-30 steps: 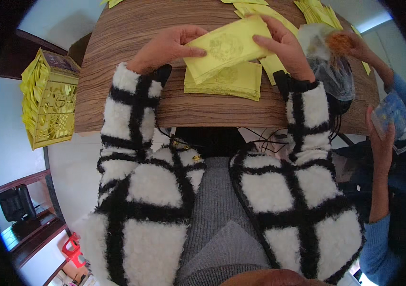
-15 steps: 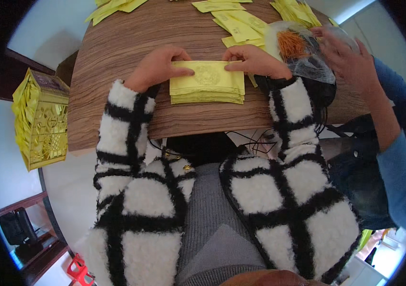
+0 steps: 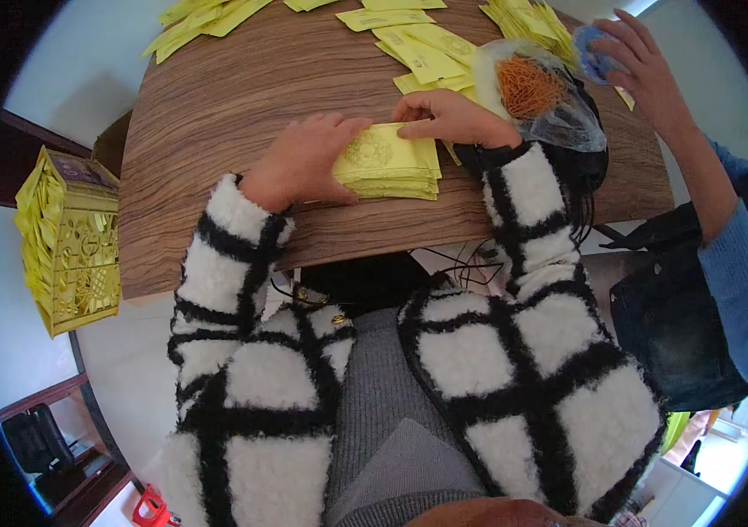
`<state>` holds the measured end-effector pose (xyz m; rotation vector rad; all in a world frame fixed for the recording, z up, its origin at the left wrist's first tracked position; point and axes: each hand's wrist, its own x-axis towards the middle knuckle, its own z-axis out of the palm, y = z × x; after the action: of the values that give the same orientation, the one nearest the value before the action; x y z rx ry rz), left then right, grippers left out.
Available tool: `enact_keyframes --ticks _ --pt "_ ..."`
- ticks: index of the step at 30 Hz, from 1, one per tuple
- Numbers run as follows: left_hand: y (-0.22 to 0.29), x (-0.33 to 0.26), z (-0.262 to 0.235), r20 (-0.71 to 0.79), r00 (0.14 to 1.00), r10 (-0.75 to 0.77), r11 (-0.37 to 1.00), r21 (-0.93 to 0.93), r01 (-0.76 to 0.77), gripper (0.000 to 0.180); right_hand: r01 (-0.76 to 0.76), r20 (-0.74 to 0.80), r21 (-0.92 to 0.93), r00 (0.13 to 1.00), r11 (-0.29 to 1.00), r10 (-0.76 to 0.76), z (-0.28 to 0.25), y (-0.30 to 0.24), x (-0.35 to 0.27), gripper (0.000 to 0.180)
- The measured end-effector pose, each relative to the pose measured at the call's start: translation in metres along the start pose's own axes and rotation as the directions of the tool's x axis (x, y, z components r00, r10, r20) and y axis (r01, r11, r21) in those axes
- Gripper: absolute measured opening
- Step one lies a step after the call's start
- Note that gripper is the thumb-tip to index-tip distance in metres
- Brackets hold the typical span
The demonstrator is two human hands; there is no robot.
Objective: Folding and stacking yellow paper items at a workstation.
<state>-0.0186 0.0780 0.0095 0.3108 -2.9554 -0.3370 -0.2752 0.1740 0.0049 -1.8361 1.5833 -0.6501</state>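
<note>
A stack of flat yellow printed packets lies on the wooden table before me, its layered near edges stepped. My left hand is closed round the stack's left end, thumb at the near side and fingers at the far side. With thumb and bent fingers, my right hand grips the far right corner of the same stack. Just beyond my right hand, a clear plastic bag holds a tangle of orange rubber bands.
More yellow packets lie spread at the far side of the wooden table. A yellow crate full of packets stands at the left. On the right, a co-worker's hand holds a crumpled bluish thing.
My left hand has shifted from pinching the far left corner to wrapping the stack's left end. The co-worker's hand has moved away from the bag, now holding the bluish thing.
</note>
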Motion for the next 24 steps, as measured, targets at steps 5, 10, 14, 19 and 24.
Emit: enact_keyframes --ticks 5,10,14,19,24 --pt "-0.001 0.002 0.005 -0.020 1.000 0.000 1.000 -0.010 -0.001 0.095 0.042 0.007 -0.070 0.999 0.997 -0.042 -0.004 0.005 0.000 0.035" --pt "-0.011 0.002 0.010 -0.043 0.999 0.003 1.000 0.002 -0.003 0.091 0.002 -0.035 -0.097 0.999 0.995 -0.005 -0.002 -0.016 -0.002 0.050" --pt "-0.012 0.002 0.010 -0.050 0.999 0.011 1.000 -0.015 -0.012 0.088 0.231 -0.026 -0.304 0.968 0.924 -0.251 0.020 -0.013 -0.012 0.076" --pt "-0.009 0.006 0.011 -0.024 1.000 0.000 1.000 -0.010 0.000 0.083 0.209 -0.024 -0.502 0.967 0.839 -0.255 0.045 -0.015 -0.015 0.102" --pt "-0.011 0.002 0.014 -0.057 0.998 0.021 1.000 0.015 -0.020 0.084 0.199 -0.038 -0.433 0.970 0.879 -0.238 0.044 -0.024 -0.024 0.095"
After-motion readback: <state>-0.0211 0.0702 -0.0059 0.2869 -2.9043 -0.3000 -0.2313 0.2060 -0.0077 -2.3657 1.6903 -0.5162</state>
